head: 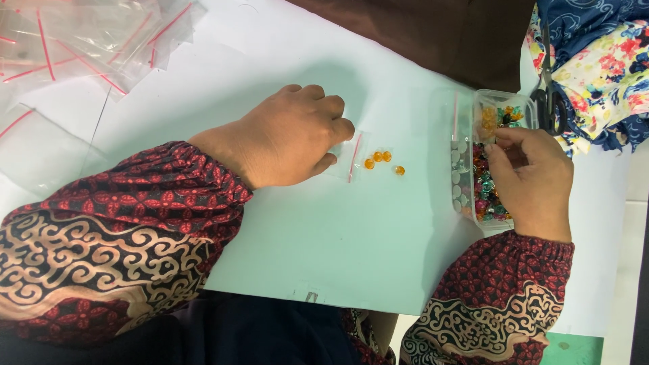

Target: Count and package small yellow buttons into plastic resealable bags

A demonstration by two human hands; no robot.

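We saw the left hand (291,135) mid-tabletop, fingers curled together, pinning down a small clear zip bag (348,157). Four orange beads (380,159) lay just beside the bag's mouth on the white tabletop (324,250). The right hand (534,179) sat over a clear plastic box (473,162) of mixed coloured beads near the right edge, fingertips pinched together inside it; on what, we couldn't tell. Scissors (549,98) lay beyond the box.

Left hand (291,138) rests on the table (324,243), touching a small bag (348,157) — three beads (378,159) just right of it; right hand (534,179) over the bead box (466,122), scissors (549,94) behind.
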